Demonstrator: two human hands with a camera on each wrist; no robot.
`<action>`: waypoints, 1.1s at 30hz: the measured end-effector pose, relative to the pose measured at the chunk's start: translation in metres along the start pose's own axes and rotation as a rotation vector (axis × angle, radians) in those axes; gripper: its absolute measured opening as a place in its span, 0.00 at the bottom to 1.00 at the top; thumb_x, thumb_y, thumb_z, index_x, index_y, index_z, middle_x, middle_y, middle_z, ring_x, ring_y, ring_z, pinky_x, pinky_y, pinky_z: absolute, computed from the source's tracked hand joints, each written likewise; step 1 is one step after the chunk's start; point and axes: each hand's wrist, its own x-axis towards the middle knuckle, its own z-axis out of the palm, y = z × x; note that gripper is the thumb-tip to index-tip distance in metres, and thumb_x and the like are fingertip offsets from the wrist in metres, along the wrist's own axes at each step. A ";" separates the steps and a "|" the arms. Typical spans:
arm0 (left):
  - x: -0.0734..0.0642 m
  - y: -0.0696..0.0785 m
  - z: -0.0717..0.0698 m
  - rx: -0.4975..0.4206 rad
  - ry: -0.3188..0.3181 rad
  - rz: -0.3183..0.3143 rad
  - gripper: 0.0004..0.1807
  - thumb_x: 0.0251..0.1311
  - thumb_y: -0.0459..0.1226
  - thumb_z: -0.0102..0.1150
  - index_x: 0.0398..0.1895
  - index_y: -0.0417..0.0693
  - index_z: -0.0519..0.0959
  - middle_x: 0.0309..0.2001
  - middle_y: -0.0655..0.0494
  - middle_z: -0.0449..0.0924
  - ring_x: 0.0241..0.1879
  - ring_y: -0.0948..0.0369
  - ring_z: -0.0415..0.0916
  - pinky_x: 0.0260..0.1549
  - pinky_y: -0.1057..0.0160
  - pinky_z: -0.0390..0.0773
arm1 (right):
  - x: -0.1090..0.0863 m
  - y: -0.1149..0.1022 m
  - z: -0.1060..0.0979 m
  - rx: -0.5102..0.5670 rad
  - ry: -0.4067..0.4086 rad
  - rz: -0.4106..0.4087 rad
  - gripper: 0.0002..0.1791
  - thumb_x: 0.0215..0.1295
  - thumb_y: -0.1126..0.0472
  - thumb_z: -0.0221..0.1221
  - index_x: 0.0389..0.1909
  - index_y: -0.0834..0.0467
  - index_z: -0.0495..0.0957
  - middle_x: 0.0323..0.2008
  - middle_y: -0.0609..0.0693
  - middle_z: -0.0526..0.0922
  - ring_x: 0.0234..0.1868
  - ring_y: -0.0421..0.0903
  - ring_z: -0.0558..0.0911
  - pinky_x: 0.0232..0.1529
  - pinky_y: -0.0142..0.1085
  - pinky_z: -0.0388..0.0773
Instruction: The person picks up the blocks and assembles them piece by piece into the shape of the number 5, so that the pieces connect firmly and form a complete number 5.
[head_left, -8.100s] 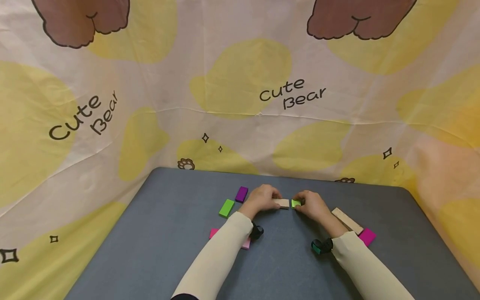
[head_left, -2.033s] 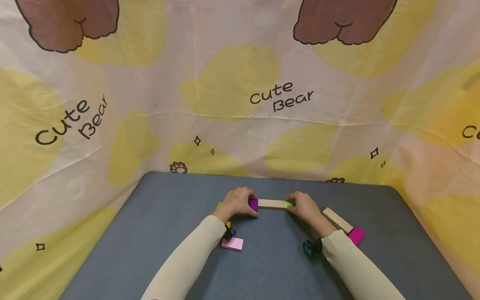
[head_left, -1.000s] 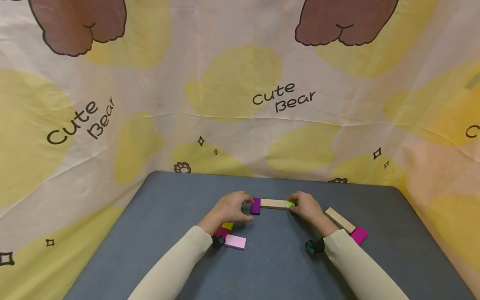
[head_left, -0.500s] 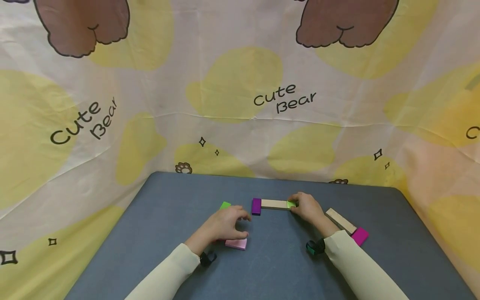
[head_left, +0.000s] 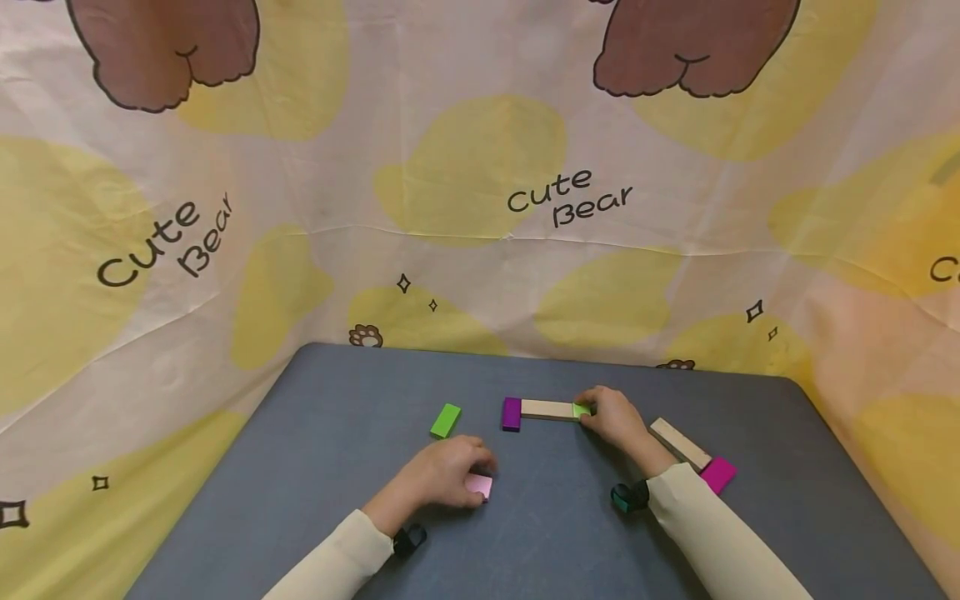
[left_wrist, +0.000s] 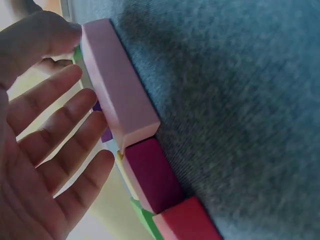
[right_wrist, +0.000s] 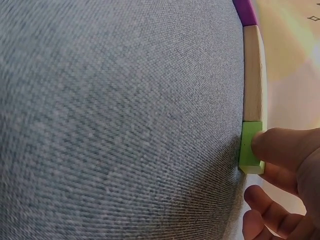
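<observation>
My left hand (head_left: pixel 442 471) is over a pale pink block (head_left: pixel 482 486) that lies flat on the table. In the left wrist view the thumb touches one end of this pink block (left_wrist: pixel 120 80), and the fingers stretch loosely along its side. With thumb and forefinger my right hand (head_left: pixel 618 421) pinches a small light green block (right_wrist: pixel 250 142). That block stands end to end with a bare wooden plank (head_left: pixel 547 409), whose other end meets a purple block (head_left: pixel 512 414). My left hand hides the blocks beyond the pink one in the head view.
A dark magenta block (left_wrist: pixel 152 172) and a red block (left_wrist: pixel 190 222) follow the pink one. A green block (head_left: pixel 446 421) lies beyond the left hand. Near the right forearm are another wooden plank (head_left: pixel 681 443) and a magenta block (head_left: pixel 718 474). Patterned cloth (head_left: pixel 450 183) hangs behind the table.
My left hand set the purple block against the plank's left end, let go, and came down and nearer to the pink block. The right hand has kept its pinch on the light green block.
</observation>
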 end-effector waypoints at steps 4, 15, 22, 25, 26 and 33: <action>0.000 0.000 0.003 0.005 -0.005 0.010 0.16 0.44 0.41 0.69 0.40 0.54 0.83 0.37 0.63 0.79 0.33 0.70 0.70 0.33 0.72 0.73 | 0.000 -0.001 0.000 0.003 -0.006 0.006 0.14 0.57 0.63 0.66 0.45 0.57 0.84 0.47 0.56 0.82 0.46 0.55 0.81 0.42 0.49 0.78; 0.001 0.000 0.004 -0.015 -0.033 -0.013 0.14 0.44 0.39 0.69 0.38 0.56 0.83 0.35 0.66 0.78 0.30 0.71 0.68 0.30 0.74 0.70 | 0.001 0.002 0.001 -0.002 -0.002 -0.005 0.13 0.57 0.63 0.66 0.45 0.57 0.84 0.48 0.57 0.82 0.45 0.54 0.81 0.42 0.49 0.78; 0.004 0.001 0.007 -0.056 0.034 -0.002 0.14 0.45 0.39 0.69 0.38 0.53 0.82 0.36 0.63 0.79 0.32 0.70 0.70 0.32 0.74 0.71 | 0.000 0.002 0.002 -0.002 0.013 -0.005 0.13 0.57 0.64 0.66 0.44 0.57 0.84 0.47 0.57 0.82 0.45 0.55 0.82 0.43 0.50 0.78; 0.007 0.005 0.008 -0.105 0.101 -0.032 0.13 0.45 0.39 0.69 0.37 0.51 0.82 0.34 0.62 0.78 0.32 0.68 0.70 0.31 0.73 0.71 | 0.000 0.002 0.002 0.002 0.017 -0.009 0.12 0.57 0.64 0.66 0.44 0.57 0.84 0.47 0.57 0.82 0.45 0.55 0.82 0.42 0.50 0.78; 0.008 0.006 0.009 -0.123 0.125 -0.048 0.13 0.45 0.39 0.69 0.36 0.51 0.82 0.33 0.62 0.78 0.31 0.68 0.70 0.30 0.74 0.71 | 0.000 0.002 0.002 0.002 0.018 -0.009 0.12 0.57 0.64 0.66 0.43 0.57 0.84 0.47 0.56 0.82 0.45 0.55 0.82 0.42 0.50 0.78; 0.023 0.012 0.016 -0.199 0.258 -0.210 0.10 0.44 0.40 0.69 0.31 0.49 0.81 0.28 0.62 0.76 0.26 0.70 0.67 0.25 0.74 0.69 | 0.000 0.002 0.002 -0.002 0.023 -0.016 0.12 0.56 0.64 0.66 0.43 0.57 0.84 0.46 0.56 0.82 0.44 0.54 0.82 0.42 0.49 0.78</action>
